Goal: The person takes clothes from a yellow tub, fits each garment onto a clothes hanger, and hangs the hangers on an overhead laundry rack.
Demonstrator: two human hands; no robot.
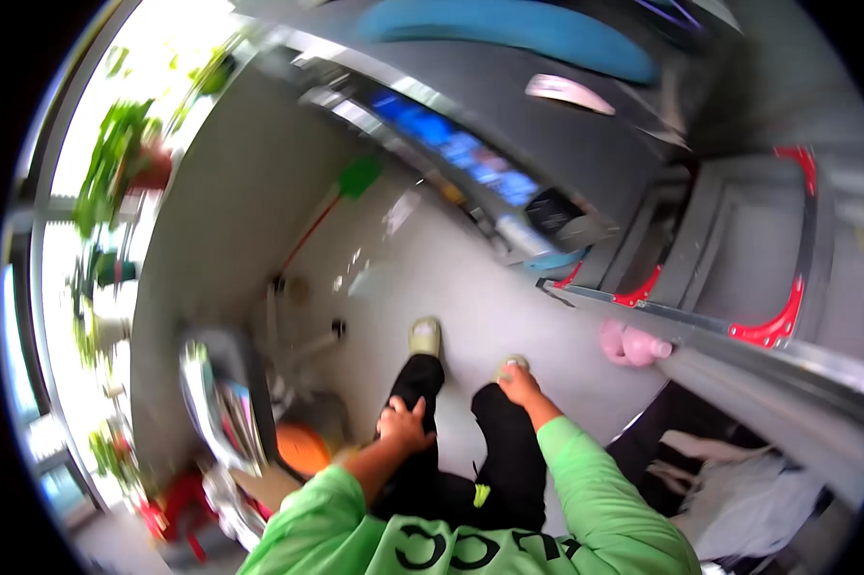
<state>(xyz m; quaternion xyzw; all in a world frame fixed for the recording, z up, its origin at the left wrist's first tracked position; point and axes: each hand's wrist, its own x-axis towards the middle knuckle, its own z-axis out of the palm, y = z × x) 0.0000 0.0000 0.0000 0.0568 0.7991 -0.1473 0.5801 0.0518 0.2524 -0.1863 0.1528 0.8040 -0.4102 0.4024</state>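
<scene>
My left hand (pixel 405 425) rests on the thigh of my black trousers (pixel 418 385), its fingers apart and nothing in them. Out over the other knee is my right hand (pixel 518 381), above a pale green slipper (pixel 510 363); its fingers are blurred, and whether they hold anything cannot be made out. The other slipper (pixel 425 336) is on the grey floor in front of my left hand. Green sleeves cover both arms.
A grey stepladder (pixel 801 278) with red corners stands at right, near a pink jug (pixel 633 344). At left are a chair with books (pixel 235 417), a green fly swatter (pixel 359 177) and window plants (pixel 115 163). A grey desk (pixel 480 81) spans the top.
</scene>
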